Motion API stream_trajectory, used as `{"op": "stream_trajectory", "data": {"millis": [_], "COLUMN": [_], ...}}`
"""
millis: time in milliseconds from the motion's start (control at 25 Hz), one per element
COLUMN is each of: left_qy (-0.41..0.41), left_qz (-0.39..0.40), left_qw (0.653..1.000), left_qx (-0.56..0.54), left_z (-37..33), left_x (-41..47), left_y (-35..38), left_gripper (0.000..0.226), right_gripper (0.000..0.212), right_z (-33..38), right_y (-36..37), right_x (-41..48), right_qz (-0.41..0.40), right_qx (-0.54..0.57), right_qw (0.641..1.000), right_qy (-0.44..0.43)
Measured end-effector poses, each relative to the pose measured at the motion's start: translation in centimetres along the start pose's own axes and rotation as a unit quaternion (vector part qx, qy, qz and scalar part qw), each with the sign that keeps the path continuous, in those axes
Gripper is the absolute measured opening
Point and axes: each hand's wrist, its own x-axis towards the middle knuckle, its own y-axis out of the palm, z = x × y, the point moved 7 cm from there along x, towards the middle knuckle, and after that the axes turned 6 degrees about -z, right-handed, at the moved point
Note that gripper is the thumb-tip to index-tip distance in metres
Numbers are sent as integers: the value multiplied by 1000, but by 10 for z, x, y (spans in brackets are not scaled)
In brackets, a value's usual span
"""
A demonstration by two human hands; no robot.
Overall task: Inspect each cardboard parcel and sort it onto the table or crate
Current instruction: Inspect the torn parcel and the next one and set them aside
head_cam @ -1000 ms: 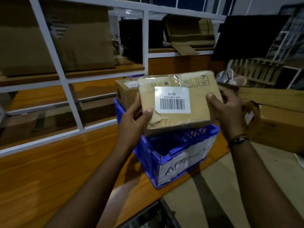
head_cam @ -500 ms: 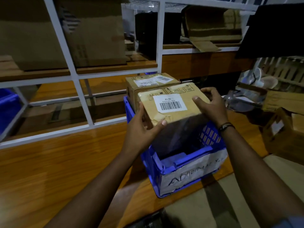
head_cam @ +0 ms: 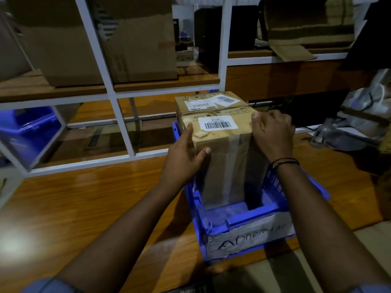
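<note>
Parcel (head_cam: 222, 144) upright, clamped between my left hand (head_cam: 184, 154) and right hand (head_cam: 273, 136), lower end inside crate (head_cam: 249, 216).

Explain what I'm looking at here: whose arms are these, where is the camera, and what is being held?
There is no machine here. A person wears one camera on the head, and it looks down at their own arms. The left hand and right hand grip a taped cardboard parcel by its sides, holding it upright inside a blue crate that has a handwritten paper label on the front. A second parcel sits just behind it. The crate stands on a wooden table, and beyond it white shelving holds bigger boxes.
</note>
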Motion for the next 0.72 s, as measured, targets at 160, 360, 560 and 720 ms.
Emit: {"op": "stream_trajectory", "data": {"millis": [160, 360, 560, 720], "left_qy": [29, 32, -43, -101], "left_qz": [-16, -37, -95, -123], "left_qw": [999, 987, 977, 962], "left_qx": [43, 150, 185, 222], "left_z": [2, 7, 53, 89], "left_x": [-14, -46, -93, -154], "left_y": [-7, -33, -103, -176], "left_gripper": [86, 67, 46, 41], "right_gripper": [57, 57, 61, 59], "right_z": [38, 111, 170, 235], "right_y": [-3, 6, 18, 15], "right_x": [-32, -93, -148, -209], "right_qz": [-19, 20, 57, 116], "right_qx": [-8, 55, 95, 163], "right_qw": [997, 986, 976, 953], "right_qy": [-74, -158, -189, -229]}}
